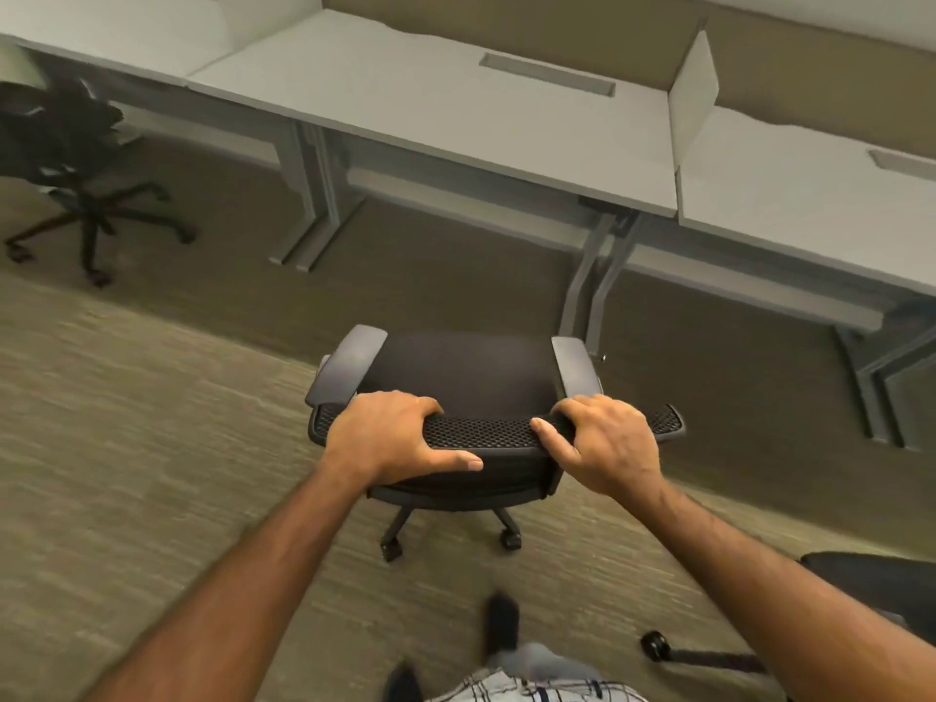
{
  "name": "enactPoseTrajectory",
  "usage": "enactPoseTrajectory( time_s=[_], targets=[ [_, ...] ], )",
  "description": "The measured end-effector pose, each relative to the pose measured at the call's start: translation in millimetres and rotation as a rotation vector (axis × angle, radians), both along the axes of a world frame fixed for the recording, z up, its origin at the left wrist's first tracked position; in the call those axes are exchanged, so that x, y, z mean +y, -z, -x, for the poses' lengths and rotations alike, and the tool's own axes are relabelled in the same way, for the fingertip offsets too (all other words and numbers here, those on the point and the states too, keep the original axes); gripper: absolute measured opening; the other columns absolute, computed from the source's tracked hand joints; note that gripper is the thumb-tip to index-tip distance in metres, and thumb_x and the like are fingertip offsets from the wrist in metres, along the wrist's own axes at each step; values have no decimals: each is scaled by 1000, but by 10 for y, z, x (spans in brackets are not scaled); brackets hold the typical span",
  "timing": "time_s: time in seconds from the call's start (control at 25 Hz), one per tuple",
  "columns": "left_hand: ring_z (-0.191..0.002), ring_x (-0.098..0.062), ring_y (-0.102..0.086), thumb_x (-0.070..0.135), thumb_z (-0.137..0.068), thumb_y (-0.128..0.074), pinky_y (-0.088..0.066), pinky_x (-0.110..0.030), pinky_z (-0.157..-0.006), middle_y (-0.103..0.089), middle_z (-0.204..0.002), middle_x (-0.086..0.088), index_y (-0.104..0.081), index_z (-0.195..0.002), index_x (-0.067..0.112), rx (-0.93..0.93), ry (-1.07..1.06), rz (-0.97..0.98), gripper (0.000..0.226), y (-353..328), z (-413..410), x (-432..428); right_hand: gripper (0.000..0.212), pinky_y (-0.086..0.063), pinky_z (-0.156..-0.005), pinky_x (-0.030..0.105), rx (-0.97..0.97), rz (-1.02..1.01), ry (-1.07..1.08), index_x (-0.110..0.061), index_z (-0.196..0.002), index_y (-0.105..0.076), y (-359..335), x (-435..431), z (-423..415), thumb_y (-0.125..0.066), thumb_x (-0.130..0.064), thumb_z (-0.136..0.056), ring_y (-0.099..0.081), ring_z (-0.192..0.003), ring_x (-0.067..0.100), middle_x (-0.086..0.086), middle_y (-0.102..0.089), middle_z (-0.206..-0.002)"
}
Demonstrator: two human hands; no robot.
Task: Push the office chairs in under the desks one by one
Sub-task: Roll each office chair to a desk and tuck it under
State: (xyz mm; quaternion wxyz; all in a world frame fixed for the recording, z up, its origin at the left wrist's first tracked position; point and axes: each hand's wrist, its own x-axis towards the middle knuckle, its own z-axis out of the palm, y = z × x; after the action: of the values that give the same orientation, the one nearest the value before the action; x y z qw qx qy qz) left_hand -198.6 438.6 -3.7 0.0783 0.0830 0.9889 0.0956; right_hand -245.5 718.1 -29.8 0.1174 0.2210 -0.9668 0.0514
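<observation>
Gripped top edge of black mesh-backed office chair [466,367] in curled left hand [395,438] and right hand [602,443]. Judged mid-push, short of far pale grey surface [405,93]; needed rolling straight under.

Floor: olive-beige carpet [152,448] with a fine streaked weave, extending on all sides of the left hand [390,438] and right hand [602,443]. Beyond both hands: a row of pale grey surfaces [430,108] on grey metal legs [319,195], the middle top with a recessed cable slot [547,76]. Beyond the right hand: an upright white divider panel [694,93] between two surfaces. Behind the row: a tan wall panel [506,17]. Lighting: even.
</observation>
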Motion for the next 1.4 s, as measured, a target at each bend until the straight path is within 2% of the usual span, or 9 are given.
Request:
enactPoseTrajectory(
  time_s=[0.24, 0.4, 0.64, 0.92, 1.04, 1.24, 1.4],
  targets=[
    [-99, -11, -67, 105, -56, -29, -52, -35, -83, -73, -107, 14, -65, -121, 35, 72, -64, -42, 103, 47, 535, -389, 56, -48, -66, 35, 16, 44, -76, -25, -86, -75, 59, -444, 764, -39, -67, -93, -65, -77, 20, -6, -71, -79],
    [-101, -7, -67, 104, -59, -37, -53, -33, -84, -73, -109, 16, -66, -121, 34, 86, -147, -72, 98, 62, 916, -624, 54, -48, -68, 34, 18, 97, -149, -25, -87, -74, 81, -702, 1326, -39, -65, -95, -64, -75, 18, -7, -71, -80],
    [-99, -8, -68, 100, -62, -46, -54, -31, -83, -74, -107, 15, -70, -115, 31, 108, -217, -105, 90, -12, 1614, -1077, 54, -50, -78, 36, -59, 155, -233, -23, -95, -75, 31, -1179, 2216, -39, -63, -95, -67, -82, 17, -6, -74, -86],
    [-100, -6, -67, 100, -61, -45, -49, -27, -80, -74, -107, 17, -71, -115, 32, 161, -182, -99, 91, -39, 2439, -1921, 54, -49, -88, 37, -99, 184, -267, -23, -107, -75, -47, -1903, 2975, -39, -63, -97, -68, -92, 14, -7, -76, -98],
    [-99, -7, -68, 99, -63, -43, -50, -29, -80, -74, -107, 16, -72, -114, 31, 191, -123, -95, 90, 3, 2855, -2509, 64, -48, -86, 38, -128, 151, -254, -23, -106, -74, -57, -2334, 3305, -34, -72, -94, -69, -90, 16, -6, -75, -95],
    [-94, -12, -68, 98, -69, -37, -48, -31, -74, -73, -103, 16, -72, -108, 31, 227, -4, -75, 85, 97, 3620, -3691, 95, -47, -73, 38, -243, -55, -134, -25, -86, -67, -130, -3035, 3906, -7, -98, -75, -65, -79, 17, -7, -69, -82],
    [-94, -14, -68, 98, -72, -22, -46, -33, -71, -73, -102, 17, -71, -106, 35, 224, 3, -41, 87, 134, 4231, -4549, 101, -51, -76, 38, -325, -47, -86, -27, -96, -67, -132, -3698, 4227, -9, -105, -67, -64, -83, 15, -9, -69, -89]
  ],
)
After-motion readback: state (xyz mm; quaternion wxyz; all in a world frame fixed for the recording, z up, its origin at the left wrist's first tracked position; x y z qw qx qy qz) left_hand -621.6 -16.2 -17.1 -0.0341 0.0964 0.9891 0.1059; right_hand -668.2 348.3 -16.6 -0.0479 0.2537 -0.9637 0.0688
